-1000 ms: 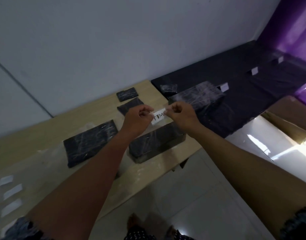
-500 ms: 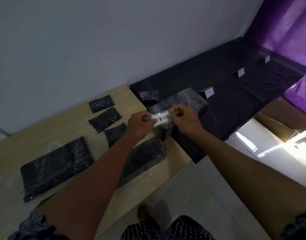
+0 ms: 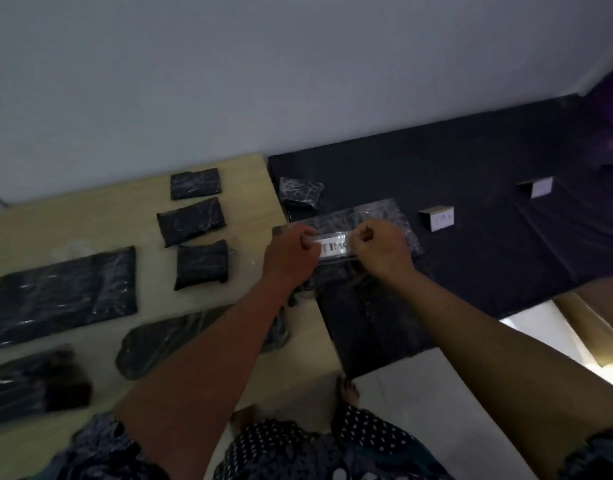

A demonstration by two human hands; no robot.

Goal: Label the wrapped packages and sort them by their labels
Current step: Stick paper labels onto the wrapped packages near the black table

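Mid-frame, we stretch the label (image 3: 333, 248) between our left hand (image 3: 291, 252) and right hand (image 3: 381, 247), each pinching an end, just above a package (image 3: 384, 213) on the black cloth (image 3: 471, 258). Labelling is underway; next we'd press it flat.

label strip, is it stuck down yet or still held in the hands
Held: the label strip is stretched between left hand and right hand; contact with the package below cannot be told.

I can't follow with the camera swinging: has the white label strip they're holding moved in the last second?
Yes. The white label strip went right, from over the pale wooden table to over the black-covered surface.
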